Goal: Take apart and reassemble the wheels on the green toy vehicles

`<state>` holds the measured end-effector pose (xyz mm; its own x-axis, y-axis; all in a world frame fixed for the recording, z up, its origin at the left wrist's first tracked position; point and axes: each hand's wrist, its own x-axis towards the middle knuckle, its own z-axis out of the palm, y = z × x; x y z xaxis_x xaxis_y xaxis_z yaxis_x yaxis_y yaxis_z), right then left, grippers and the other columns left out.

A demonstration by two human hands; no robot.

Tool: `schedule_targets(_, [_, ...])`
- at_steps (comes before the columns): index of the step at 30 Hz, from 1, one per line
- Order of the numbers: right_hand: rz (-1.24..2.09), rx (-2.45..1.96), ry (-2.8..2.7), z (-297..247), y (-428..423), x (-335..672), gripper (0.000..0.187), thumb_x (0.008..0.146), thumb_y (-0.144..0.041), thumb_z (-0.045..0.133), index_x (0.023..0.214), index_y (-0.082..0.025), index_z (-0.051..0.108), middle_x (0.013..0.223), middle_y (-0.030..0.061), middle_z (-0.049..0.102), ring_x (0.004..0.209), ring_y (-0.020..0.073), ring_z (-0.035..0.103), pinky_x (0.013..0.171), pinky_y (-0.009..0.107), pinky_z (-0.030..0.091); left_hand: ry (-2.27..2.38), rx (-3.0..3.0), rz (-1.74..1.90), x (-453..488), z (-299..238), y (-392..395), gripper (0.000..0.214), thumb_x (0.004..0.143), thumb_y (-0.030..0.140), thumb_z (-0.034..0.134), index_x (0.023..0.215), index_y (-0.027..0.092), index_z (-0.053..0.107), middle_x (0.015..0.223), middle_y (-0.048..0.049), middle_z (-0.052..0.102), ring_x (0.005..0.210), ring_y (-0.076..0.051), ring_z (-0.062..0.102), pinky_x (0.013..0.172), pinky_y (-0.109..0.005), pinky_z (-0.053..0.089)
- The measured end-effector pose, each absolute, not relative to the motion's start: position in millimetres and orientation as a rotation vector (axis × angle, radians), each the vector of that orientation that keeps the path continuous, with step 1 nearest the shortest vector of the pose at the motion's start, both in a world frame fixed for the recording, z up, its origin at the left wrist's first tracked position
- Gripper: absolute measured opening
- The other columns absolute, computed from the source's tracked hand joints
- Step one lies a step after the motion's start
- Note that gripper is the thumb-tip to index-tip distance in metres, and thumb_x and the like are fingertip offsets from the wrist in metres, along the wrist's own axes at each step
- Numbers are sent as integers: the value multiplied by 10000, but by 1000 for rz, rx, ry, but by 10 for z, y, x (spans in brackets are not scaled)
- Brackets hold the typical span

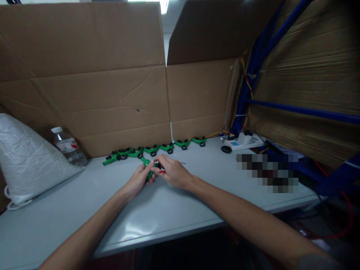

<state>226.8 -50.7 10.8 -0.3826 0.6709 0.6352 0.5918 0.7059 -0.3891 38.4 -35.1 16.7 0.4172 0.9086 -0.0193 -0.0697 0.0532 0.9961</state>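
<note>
My left hand (140, 180) is closed around a small green toy vehicle (149, 175) with dark parts, held just above the table. Over its right side, my right hand (174, 171) has its fingers pinched together, and a thin red stick-like piece (162, 171) shows at the fingertips. A thin grey rod (182, 163) shows just behind the right hand; whether it belongs to the red piece I cannot tell. Behind both hands, several similar green toy vehicles (152, 150) with black wheels stand in a row along the cardboard.
On the left, a white sack (30, 161) leans beside a clear plastic bottle (69, 146). A white power strip (244, 141) and a black round cap (226, 149) lie at the back right, by a blue metal frame (240, 108). Cardboard panels (112, 90) wall the table (168, 210).
</note>
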Motion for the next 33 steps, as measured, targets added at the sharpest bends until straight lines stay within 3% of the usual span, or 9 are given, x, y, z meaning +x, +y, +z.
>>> schedule_targets(8, [129,-964,-2066,109,-494,2265,228,1049,-383,596,1178,-202,547,1078,83,668,929,206,666,793,314,515,817,1250,900,338,188,-305,479,883,612,721,838,160,566,656,20,537,537,-82,470,480,-194,307])
schedule_targets(14, [152,-963,-2079,97,-488,2278,188,1047,-321,591,1202,-222,551,1171,94,670,995,214,673,826,333,521,858,1360,850,332,101,-269,470,884,610,716,918,158,596,683,17,564,540,-83,473,477,-198,309])
schedule_targets(18, [108,-1026,-2085,118,-475,2326,222,1067,-384,552,1204,-210,557,1181,108,682,987,219,683,815,324,509,836,1303,882,319,155,-261,469,901,607,698,885,153,578,694,13,549,553,-84,471,474,-196,305])
schedule_targets(21, [8,-1204,-2096,171,-457,2399,291,1079,-455,508,1226,-207,548,1211,122,697,995,239,701,786,315,494,824,1254,911,296,204,-243,470,895,601,707,842,167,537,692,17,537,547,-81,464,468,-192,292])
schedule_targets(26, [-102,-1725,-2029,234,-359,2583,393,1082,-541,434,1213,-184,536,1086,138,756,948,302,740,749,338,497,946,1278,1005,259,160,-181,497,874,638,707,841,173,534,710,7,572,555,-85,492,474,-183,316])
schedule_targets(33, [39,-2101,-1986,138,-247,2793,338,1067,-377,470,1282,-125,533,1177,227,740,1080,357,730,880,424,519,976,1346,1123,236,161,-159,486,818,599,783,944,185,561,735,30,578,551,-77,492,476,-180,315])
